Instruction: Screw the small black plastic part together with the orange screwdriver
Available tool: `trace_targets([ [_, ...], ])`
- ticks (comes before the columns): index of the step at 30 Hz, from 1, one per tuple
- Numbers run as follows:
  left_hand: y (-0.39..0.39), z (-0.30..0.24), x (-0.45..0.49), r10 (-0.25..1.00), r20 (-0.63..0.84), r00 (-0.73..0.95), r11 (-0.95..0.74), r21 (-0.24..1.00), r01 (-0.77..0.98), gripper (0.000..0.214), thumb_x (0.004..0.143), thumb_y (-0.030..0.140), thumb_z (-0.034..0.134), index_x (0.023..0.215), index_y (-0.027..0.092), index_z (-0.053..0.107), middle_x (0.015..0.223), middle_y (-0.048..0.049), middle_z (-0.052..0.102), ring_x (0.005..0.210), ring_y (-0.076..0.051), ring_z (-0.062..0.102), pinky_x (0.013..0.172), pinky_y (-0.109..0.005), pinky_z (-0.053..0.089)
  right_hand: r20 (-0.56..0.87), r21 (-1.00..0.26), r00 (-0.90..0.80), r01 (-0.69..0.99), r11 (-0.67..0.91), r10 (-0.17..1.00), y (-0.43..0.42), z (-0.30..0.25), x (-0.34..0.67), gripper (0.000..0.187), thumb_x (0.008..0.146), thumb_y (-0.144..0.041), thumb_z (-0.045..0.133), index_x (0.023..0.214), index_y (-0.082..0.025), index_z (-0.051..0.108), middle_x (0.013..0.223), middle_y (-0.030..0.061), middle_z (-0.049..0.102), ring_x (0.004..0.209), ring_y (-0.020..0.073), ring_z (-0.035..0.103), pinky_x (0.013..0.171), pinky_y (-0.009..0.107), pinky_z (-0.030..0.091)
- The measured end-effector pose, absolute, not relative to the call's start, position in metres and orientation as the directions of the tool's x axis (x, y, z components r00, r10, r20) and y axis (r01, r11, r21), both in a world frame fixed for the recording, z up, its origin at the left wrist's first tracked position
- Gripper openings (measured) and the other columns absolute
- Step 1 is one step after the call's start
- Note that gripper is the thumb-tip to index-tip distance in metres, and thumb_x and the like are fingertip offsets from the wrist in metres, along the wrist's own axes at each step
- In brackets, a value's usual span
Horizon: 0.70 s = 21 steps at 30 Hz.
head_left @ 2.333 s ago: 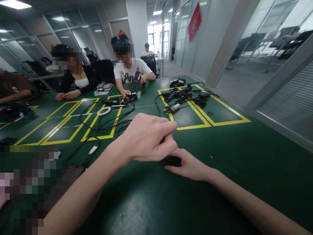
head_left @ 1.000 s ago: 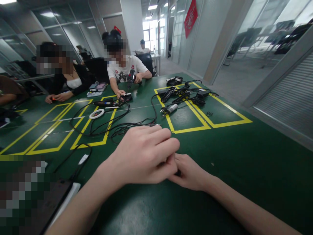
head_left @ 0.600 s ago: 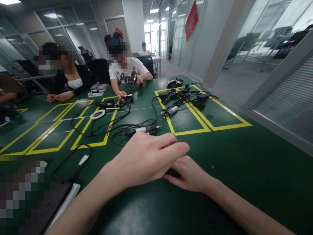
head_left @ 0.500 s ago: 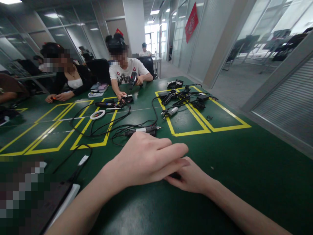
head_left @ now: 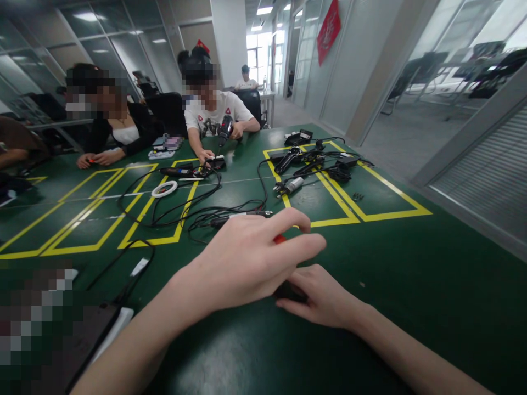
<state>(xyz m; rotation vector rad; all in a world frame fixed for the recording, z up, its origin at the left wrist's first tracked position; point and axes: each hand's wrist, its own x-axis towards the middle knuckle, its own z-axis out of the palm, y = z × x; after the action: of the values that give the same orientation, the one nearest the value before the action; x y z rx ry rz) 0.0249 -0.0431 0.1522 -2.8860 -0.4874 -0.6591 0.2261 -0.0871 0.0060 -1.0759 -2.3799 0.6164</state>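
A red piece [head_left: 279, 239] is seen between the upper fingers of the left hand [head_left: 247, 263], which are closed about it; most of it is hidden. The right hand [head_left: 325, 299] is laid on the table [head_left: 411, 285] just below, fingers curled over a dark thing [head_left: 288, 294]. Whether that is gripped cannot be told. Beyond, tools [head_left: 288, 186] and cables [head_left: 181, 206] are held within taped yellow boxes [head_left: 370, 216].
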Motion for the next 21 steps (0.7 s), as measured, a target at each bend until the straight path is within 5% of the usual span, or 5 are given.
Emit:
trace_targets([
  [6,-0.0408,0.1562,0.0203,0.322,0.410,0.853,-0.936,0.005,0.352,0.019,0.096,0.020,0.052,0.099,0.018,0.070,0.089,-0.0044,0.068,0.077,-0.015,0.064,0.069,-0.026,0.049,0.242,-0.584,-0.587,0.548,0.599,0.773,-0.0838,0.0050,0.2308,0.035,0.095,-0.044,0.067,0.120,-0.019,0.065,0.072,0.0000,0.068,0.056,0.0161,0.059,0.054,0.027,0.036],
  [13,-0.0403,0.1580,0.0155,0.321,0.380,0.867,-0.941,0.027,0.336,0.022,0.100,0.017,0.051,0.111,0.018,0.070,0.125,-0.0099,0.067,0.090,-0.015,0.069,0.078,-0.026,0.052,0.266,-0.566,-0.605,0.532,0.629,0.751,-0.0816,0.0080,0.2352,0.041,0.089,-0.045,0.068,0.118,-0.016,0.066,0.071,-0.0003,0.065,0.057,0.0152,0.056,0.057,0.027,0.037],
  [17,-0.0399,0.1585,0.0143,0.318,0.386,0.866,-0.943,0.035,0.330,0.018,0.103,0.027,0.055,0.109,0.020,0.070,0.092,-0.0033,0.070,0.075,-0.013,0.065,0.065,-0.022,0.045,0.266,-0.560,-0.595,0.545,0.623,0.759,-0.0819,0.0061,0.2354,0.041,0.089,-0.044,0.066,0.120,-0.017,0.067,0.073,0.0010,0.068,0.059,0.0168,0.060,0.058,0.028,0.041],
  [21,-0.0427,0.1588,0.0160,0.303,0.390,0.870,-0.950,0.051,0.308,0.025,0.101,0.038,0.061,0.086,0.019,0.068,0.067,0.0016,0.062,0.057,-0.011,0.055,0.055,-0.025,0.034,0.231,-0.594,-0.618,0.522,0.612,0.752,-0.0822,0.0097,0.2344,0.033,0.092,-0.040,0.066,0.117,-0.019,0.070,0.083,0.0037,0.075,0.070,0.0191,0.068,0.066,0.028,0.048],
])
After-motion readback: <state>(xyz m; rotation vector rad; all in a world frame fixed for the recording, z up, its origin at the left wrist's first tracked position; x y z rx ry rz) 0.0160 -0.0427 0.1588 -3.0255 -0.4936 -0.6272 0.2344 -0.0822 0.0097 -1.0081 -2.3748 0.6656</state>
